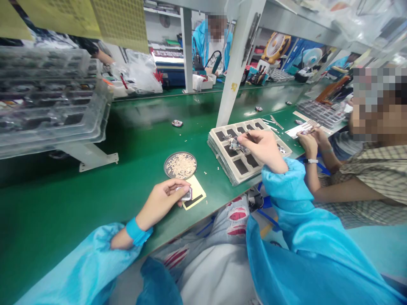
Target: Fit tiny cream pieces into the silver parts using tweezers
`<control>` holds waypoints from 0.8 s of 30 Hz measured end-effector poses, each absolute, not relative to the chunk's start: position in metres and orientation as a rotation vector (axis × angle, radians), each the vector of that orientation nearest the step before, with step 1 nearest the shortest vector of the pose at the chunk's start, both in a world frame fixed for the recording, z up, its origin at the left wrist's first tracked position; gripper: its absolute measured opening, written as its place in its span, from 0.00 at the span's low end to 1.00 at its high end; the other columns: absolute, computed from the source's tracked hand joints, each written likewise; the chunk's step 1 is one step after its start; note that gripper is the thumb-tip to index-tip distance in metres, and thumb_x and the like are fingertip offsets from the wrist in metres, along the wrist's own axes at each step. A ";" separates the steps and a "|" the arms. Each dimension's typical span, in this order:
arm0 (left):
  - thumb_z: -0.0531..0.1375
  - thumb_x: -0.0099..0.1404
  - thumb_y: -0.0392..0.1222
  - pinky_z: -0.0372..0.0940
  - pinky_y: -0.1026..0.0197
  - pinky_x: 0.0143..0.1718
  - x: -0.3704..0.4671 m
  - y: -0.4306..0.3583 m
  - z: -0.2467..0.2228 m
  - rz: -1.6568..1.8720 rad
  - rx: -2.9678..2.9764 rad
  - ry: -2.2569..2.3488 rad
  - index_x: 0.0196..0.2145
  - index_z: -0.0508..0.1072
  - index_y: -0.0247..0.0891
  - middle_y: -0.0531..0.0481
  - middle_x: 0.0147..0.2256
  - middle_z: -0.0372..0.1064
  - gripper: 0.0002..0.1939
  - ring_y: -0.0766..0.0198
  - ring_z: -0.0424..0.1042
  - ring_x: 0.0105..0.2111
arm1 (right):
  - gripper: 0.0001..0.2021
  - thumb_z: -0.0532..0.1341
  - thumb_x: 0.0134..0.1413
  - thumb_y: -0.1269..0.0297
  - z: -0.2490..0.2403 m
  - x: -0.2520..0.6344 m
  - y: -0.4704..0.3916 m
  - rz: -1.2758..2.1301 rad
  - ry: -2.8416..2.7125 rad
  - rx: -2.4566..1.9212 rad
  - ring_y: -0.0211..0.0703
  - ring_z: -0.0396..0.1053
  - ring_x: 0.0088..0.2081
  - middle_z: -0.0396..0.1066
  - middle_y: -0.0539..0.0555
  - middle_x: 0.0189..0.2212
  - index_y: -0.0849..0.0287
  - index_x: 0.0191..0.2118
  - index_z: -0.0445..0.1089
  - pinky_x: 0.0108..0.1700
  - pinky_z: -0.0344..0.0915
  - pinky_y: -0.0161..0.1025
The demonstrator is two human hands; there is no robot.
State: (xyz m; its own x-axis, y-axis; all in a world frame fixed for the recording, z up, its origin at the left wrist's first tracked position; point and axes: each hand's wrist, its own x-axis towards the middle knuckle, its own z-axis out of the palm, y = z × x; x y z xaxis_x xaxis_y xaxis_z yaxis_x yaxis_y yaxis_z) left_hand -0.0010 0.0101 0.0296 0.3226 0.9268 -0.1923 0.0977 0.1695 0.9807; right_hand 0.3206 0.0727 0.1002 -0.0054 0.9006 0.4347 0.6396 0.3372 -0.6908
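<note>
My left hand is closed round a small flat device with a pale face, held over a yellow card that bears a dark strip. Just beyond it sits a round dark dish full of small pale bits. Over a stack of beige compartment trays, to the right, my right hand pinches a shiny metallic part. Dark pads line several compartments, and more shiny parts lie at the tray's right side, partly behind my hand.
Stacked clear trays stand on a raised shelf at the left. A white post rises behind the beige trays. A small device lies on the green table. A person's hands work at the right; another person sits across.
</note>
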 end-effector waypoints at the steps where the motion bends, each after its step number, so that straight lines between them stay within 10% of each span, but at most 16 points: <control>1: 0.69 0.57 0.54 0.68 0.65 0.25 0.000 0.010 0.030 0.808 1.254 1.087 0.36 0.77 0.34 0.47 0.28 0.75 0.20 0.65 0.69 0.24 | 0.11 0.67 0.56 0.55 0.100 0.314 0.067 0.481 -1.705 -1.345 0.44 0.72 0.31 0.77 0.52 0.28 0.59 0.32 0.79 0.33 0.67 0.40; 13: 0.61 0.65 0.58 0.64 0.66 0.22 -0.003 0.007 0.023 0.866 1.252 1.115 0.40 0.78 0.34 0.47 0.29 0.75 0.23 0.66 0.68 0.22 | 0.08 0.67 0.53 0.61 0.036 0.210 0.017 1.289 -1.587 -1.093 0.35 0.65 0.22 0.69 0.46 0.21 0.57 0.32 0.68 0.25 0.61 0.33; 24: 0.58 0.68 0.58 0.60 0.68 0.19 -0.004 0.005 0.013 0.825 1.353 1.041 0.36 0.73 0.36 0.52 0.25 0.69 0.20 0.68 0.63 0.20 | 0.14 0.71 0.50 0.59 0.013 0.190 0.027 1.201 -1.658 -1.035 0.41 0.71 0.33 0.75 0.52 0.35 0.58 0.41 0.75 0.35 0.68 0.37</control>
State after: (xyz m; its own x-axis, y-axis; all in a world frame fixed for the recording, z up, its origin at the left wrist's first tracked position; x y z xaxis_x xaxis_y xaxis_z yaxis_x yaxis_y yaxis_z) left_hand -0.0040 0.0052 0.0127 0.3523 0.9294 -0.1104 0.1043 0.0783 0.9915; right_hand 0.1899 0.0265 0.0130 -0.3237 0.9343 0.1496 0.1495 0.2066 -0.9669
